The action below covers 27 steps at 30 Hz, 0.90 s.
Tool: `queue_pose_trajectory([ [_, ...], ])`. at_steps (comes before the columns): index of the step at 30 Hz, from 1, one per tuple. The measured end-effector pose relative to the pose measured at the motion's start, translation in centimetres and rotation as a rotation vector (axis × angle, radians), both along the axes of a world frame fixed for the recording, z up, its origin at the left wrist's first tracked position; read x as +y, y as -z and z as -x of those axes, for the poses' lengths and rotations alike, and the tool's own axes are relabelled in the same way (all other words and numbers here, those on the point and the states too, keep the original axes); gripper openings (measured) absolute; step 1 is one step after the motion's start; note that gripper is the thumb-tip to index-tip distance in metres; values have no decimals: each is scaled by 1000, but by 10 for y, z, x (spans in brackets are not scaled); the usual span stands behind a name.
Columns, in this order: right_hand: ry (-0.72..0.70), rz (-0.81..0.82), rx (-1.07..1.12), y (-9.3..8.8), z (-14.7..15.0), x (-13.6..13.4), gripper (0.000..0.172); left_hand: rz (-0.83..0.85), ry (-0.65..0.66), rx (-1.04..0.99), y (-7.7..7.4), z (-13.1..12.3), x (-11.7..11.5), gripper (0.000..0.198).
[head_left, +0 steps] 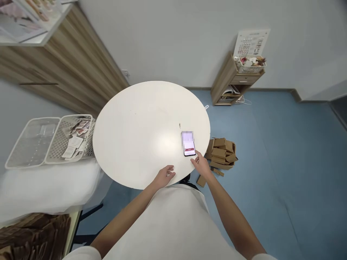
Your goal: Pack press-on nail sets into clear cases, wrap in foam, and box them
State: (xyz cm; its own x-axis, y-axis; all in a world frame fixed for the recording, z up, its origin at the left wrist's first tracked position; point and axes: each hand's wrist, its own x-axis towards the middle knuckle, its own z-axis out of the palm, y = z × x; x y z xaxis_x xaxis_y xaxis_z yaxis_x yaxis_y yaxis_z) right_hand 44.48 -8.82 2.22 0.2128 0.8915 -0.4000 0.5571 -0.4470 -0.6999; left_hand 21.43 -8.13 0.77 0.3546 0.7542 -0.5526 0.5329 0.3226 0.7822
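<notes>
The screen of the phone (188, 143) was blurred over its upper part, so nothing on it could be read; only a white lower area with a small red bar showed. The poster (251, 42) leaning on the far wall at 1 o'clock carried rows of small pictures and print too fine to make out. Sheets on the shelf (32, 21) at 10 o'clock were cut off by the frame edge, and their print was likewise illegible. The person's own torso hid the near rim of the round white table (141, 122) at 6 o'clock.

The right hand (201, 164) lay at the table's 4 o'clock edge, fingers loosely spread and extended, fingertips touching or just beside the near end of the phone; whether they pressed on it could not be told. It gripped nothing. The left hand (165, 174) rested at the 6 o'clock rim, fingers relaxed and half curled, empty, palm down on the tabletop.

The phone lay flat on the table toward 4 o'clock, screen up. On the floor just beyond that edge sat a heap of flattened cardboard boxes (222, 153). At 9 o'clock, two white perforated trays (35, 142) stood side by side, the nearer one holding small packets with unreadable labels.
</notes>
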Motion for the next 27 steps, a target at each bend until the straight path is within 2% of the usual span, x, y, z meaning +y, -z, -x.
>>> queue_pose_trajectory([
  [5,-52,87,-136,7,36,35,58,33,-54,0,5,50,-4,41],
  [10,-38,117,-199,21,50,48,60,40,-81,19,12,80,-3,42],
  [16,-82,189,-198,18,51,52,57,36,-138,51,4,81,2,43],
  [20,-102,105,-110,12,54,52,55,33,-186,61,-4,76,5,42],
  [27,-292,28,65,7,89,63,50,-46,-354,102,-12,94,17,40],
])
